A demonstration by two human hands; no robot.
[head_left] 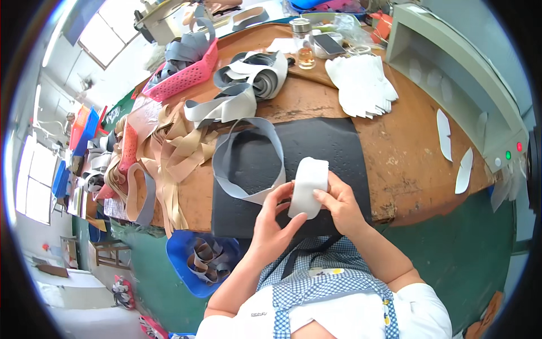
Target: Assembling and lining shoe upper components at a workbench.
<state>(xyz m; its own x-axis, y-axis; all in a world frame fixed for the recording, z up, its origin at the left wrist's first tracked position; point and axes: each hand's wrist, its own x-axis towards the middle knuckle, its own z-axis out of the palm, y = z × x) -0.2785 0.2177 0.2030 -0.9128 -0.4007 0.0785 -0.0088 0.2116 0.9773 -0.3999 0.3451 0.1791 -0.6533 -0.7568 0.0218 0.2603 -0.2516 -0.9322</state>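
Both my hands hold a curved white piece (pixel 309 179) in front of me, above the near part of a black mat (pixel 339 147). My left hand (pixel 275 220) grips its left and lower edge between fingers and thumb. On the other side my right hand (pixel 343 206) pinches it, thumb on the face. Whether it is one layer or several stacked cannot be told. A large loop of grey-blue strip (pixel 223 164) stands on the mat, close to my left fingers.
Tan strips (pixel 175 150) lie to the left, with grey-white coiled strips (pixel 226 104) and a pink basket (pixel 180 73) beyond. White cut pieces (pixel 361 85), a glass jar (pixel 305 48) and a phone (pixel 329 44) lie farther back. A grey machine (pixel 468 73) stands right; a blue bin (pixel 180 268) sits below.
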